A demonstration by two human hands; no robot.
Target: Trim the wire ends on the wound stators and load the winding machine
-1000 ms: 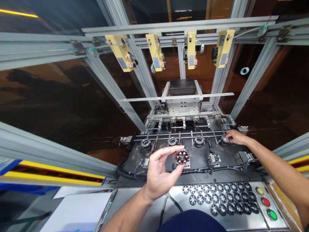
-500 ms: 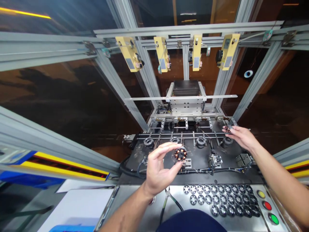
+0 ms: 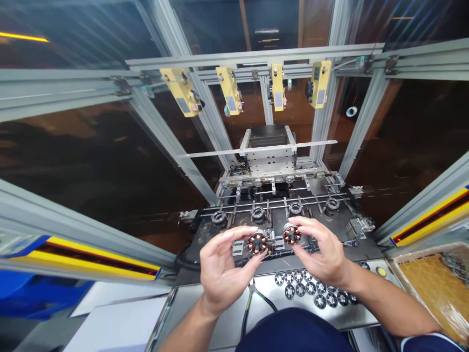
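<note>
Between the thumb and fingers of my left hand (image 3: 223,266) is a copper-wound motor stator (image 3: 257,242), its face turned toward me, with thin wire ends sticking out. My right hand (image 3: 324,252) pinches a second wound stator (image 3: 292,235) just to the right of it. The two stators are apart, held above the front of the machine bed. Behind them stand several round dark fixtures (image 3: 295,209) in a row. Below my hands, on the metal ledge (image 3: 205,308), rows of unwound stator cores (image 3: 300,289) lie, partly hidden by my right arm.
Wire cutters (image 3: 252,288) with dark handles lie on the ledge. Yellow tensioner units (image 3: 278,88) hang from the frame above. Yellow light-curtain bars (image 3: 98,259) flank both sides. A box (image 3: 421,274) with amber lining is at right, near a yellow button (image 3: 381,271).
My right hand has come from the rightmost fixture to the middle, bringing its stator beside the left one. My left hand has moved slightly left and down in view. The camera view has shifted.
</note>
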